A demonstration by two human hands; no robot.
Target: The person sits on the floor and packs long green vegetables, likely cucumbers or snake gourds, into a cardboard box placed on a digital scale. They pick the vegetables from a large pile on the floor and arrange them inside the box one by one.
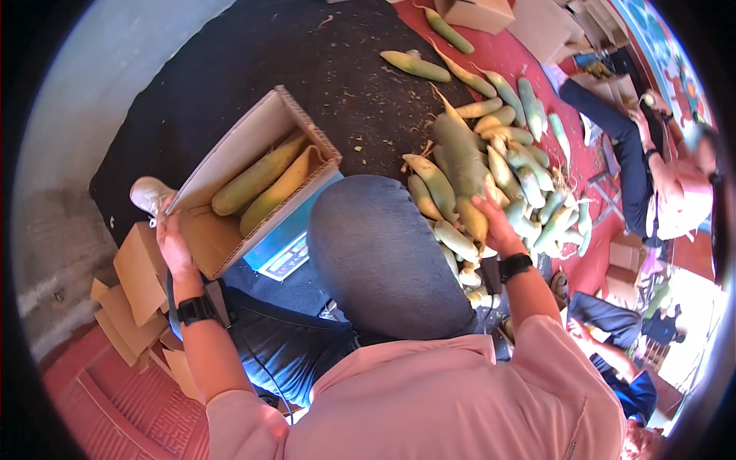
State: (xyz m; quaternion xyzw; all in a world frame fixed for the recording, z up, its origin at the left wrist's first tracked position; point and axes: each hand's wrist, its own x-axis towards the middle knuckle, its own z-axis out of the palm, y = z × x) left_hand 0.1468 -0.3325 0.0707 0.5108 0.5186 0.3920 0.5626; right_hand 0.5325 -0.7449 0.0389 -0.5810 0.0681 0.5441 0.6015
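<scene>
My left hand (174,244) grips the near left edge of an open cardboard box (215,238). The box sits tilted in view on a blue weighing scale (282,259) with a lit panel. Inside it lie several large green-yellow radishes (261,175), side by side. My right hand (497,224) is at the near side of a heap of radishes (532,178). Its fingers close round a yellowish radish (472,218), its palm side partly hidden. Touching that one is a bigger green radish (460,152), its thin root pointing away from me.
My bent knee (374,247) stands between box and heap. Folded cardboard boxes (135,287) lie at the left by the wall. Loose radishes (417,66) are scattered on the dark mat (247,63). Two other people (678,195) sit at the right, near more cartons (624,261).
</scene>
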